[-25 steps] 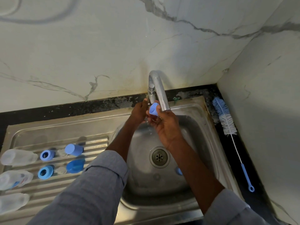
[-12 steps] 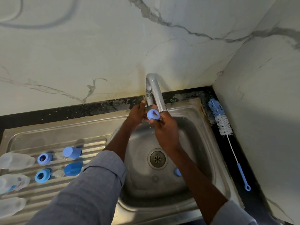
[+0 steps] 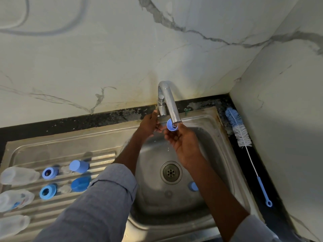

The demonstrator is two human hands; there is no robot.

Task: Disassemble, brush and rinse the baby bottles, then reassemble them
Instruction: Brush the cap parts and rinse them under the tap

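Drainboard (image 3: 52,151), left of frame: three clear bottles (image 3: 19,175), two blue rings (image 3: 49,173), two blue caps (image 3: 79,166).
Black counter (image 3: 272,198), right edge: bottle brush (image 3: 242,135).

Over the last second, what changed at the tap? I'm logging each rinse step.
The right hand turned the blue cap so its open side faces up under the spout, catching water. The left hand stayed by the tap base. Drainboard parts and bottle brush lie unmoved.
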